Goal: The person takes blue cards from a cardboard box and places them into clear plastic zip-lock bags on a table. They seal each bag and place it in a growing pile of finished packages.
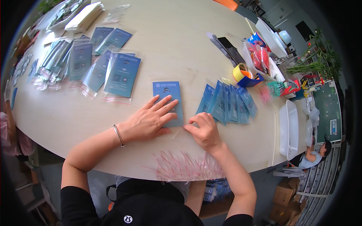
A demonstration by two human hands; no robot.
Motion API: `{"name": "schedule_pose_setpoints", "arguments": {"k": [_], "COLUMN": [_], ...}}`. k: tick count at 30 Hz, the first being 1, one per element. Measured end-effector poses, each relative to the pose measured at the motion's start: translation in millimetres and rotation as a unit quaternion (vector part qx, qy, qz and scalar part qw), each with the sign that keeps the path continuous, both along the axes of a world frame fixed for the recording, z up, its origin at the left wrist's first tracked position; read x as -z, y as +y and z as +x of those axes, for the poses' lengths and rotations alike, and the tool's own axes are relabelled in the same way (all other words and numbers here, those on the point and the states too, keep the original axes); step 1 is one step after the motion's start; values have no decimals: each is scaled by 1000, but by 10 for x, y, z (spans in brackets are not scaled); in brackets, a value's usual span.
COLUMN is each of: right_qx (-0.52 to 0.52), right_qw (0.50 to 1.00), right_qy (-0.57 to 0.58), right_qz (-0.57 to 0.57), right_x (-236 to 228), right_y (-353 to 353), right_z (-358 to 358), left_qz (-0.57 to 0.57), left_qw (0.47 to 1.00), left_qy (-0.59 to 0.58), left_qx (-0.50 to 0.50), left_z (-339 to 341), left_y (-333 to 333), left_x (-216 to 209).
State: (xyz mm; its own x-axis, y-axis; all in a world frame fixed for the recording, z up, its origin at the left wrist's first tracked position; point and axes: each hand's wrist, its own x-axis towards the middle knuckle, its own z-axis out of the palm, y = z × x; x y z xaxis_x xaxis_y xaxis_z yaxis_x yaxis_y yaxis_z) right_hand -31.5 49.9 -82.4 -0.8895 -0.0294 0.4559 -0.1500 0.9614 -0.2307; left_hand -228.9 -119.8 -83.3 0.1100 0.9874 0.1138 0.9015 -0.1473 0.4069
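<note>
A blue printed card in a clear plastic sleeve (166,91) lies on the pale wooden table (177,49) in front of me. My left hand (151,118) lies flat on it, fingers spread, pressing it down. My right hand (203,130) pinches the sleeve's lower right edge at the flap between thumb and fingers. A fanned row of blue cards (228,103) lies just right of my right hand. Finished sleeved cards (122,73) lie overlapped to the upper left.
Red peel-off strips (186,167) pile at the near table edge. A tape roll on a blue holder (245,75), boxes of small parts (260,56) and a white tray (288,128) sit to the right. Stacked sleeves (83,17) lie far left. Another person (315,154) sits beyond.
</note>
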Motion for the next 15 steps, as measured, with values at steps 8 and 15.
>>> {"name": "schedule_pose_setpoints", "arguments": {"k": [8,15], "right_qx": [170,200], "right_qw": [968,958], "right_qy": [-42,-79], "right_qz": [-179,-189], "right_x": [103,84], "right_y": [-256,-289], "right_z": [43,57], "left_qz": [-3,61], "left_qw": [999,994], "left_qy": [-34,-83], "left_qx": [1,-42], "left_z": [-133,-78], "left_y": [-315,-217], "left_x": [-102,11]}}
